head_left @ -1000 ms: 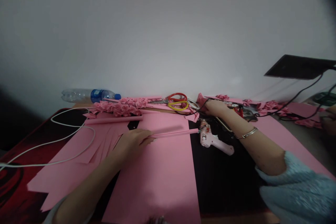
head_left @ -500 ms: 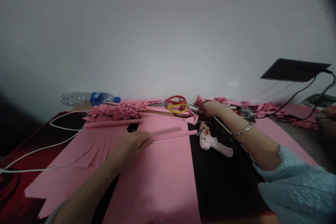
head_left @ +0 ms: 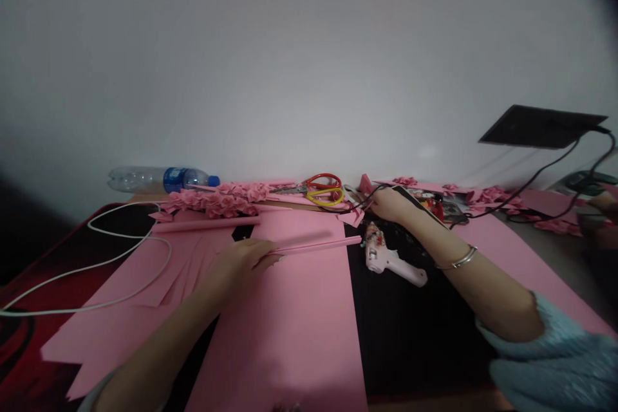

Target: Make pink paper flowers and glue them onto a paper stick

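My left hand [head_left: 244,262] is closed around one end of a thin pink paper stick [head_left: 323,245], which points right above a large pink paper sheet [head_left: 299,322]. My right hand [head_left: 390,205], a bracelet on its wrist, reaches to the back of the table beside a black cord [head_left: 355,207] and folded pink paper scraps [head_left: 351,217]. Its fingers are bent together, and whatever they grip is hidden. Just in front of it lies a pale glue gun [head_left: 393,262], its nozzle end stained. Scissors [head_left: 324,190] with red and yellow handles rest left of that hand.
Pink paper flowers [head_left: 222,199] are heaped along the wall, near a plastic bottle [head_left: 159,179] on its side. A white cable [head_left: 96,309] loops over cut paper at left. A dark panel [head_left: 543,126] with a cord juts out at right. Part of another person's hand [head_left: 603,203] shows far right.
My right forearm and bracelet have swung right and toward me, while the fingers stay by the same back spot. My left hand still holds the paper stick in nearly the same place.
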The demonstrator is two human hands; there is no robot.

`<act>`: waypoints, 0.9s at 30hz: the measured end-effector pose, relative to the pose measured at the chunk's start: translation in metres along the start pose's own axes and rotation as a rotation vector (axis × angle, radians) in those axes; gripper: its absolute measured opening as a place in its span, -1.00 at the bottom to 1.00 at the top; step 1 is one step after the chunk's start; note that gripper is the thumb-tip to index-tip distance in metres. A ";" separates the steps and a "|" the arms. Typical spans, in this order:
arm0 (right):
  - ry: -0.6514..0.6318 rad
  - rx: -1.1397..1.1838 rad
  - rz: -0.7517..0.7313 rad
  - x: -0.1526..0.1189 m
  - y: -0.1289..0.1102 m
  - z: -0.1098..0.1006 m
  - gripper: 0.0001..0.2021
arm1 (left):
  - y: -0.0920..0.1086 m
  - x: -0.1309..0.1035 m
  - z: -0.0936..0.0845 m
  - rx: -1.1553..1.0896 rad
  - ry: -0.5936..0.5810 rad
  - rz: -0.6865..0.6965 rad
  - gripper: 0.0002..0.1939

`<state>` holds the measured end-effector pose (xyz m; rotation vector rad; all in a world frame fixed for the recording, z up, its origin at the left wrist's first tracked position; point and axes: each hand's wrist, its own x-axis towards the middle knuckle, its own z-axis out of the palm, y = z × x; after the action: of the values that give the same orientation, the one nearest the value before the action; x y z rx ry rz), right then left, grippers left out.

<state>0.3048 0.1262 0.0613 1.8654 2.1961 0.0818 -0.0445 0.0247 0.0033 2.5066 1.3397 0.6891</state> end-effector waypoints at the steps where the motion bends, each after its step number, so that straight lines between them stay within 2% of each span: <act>1: 0.013 -0.009 0.018 -0.002 -0.002 0.000 -0.58 | 0.001 0.000 -0.001 -0.002 -0.002 -0.001 -0.67; 12: 0.019 -0.019 0.011 -0.012 -0.007 -0.008 -0.59 | 0.003 0.000 -0.002 -0.016 0.005 -0.005 -0.68; 16: -0.027 0.015 -0.010 -0.012 -0.003 -0.014 -0.59 | 0.002 0.000 -0.002 -0.011 -0.007 -0.008 -0.70; 20: -0.124 0.071 -0.067 -0.008 0.007 -0.026 -0.69 | 0.000 0.000 0.000 0.006 0.001 0.004 -0.69; 23: -0.211 0.128 -0.100 -0.005 0.016 -0.038 -0.63 | 0.000 0.000 0.000 0.022 0.016 0.022 -0.68; 25: -0.238 0.202 -0.056 -0.005 0.021 -0.045 -0.57 | 0.000 0.000 0.000 0.017 0.026 0.030 -0.68; 27: -0.196 0.356 0.045 -0.007 0.026 -0.051 -0.54 | 0.000 0.000 0.000 0.009 0.034 0.035 -0.68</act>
<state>0.3191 0.1298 0.1168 1.9996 2.1396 -0.4935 -0.0449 0.0248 0.0033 2.5418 1.3157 0.7374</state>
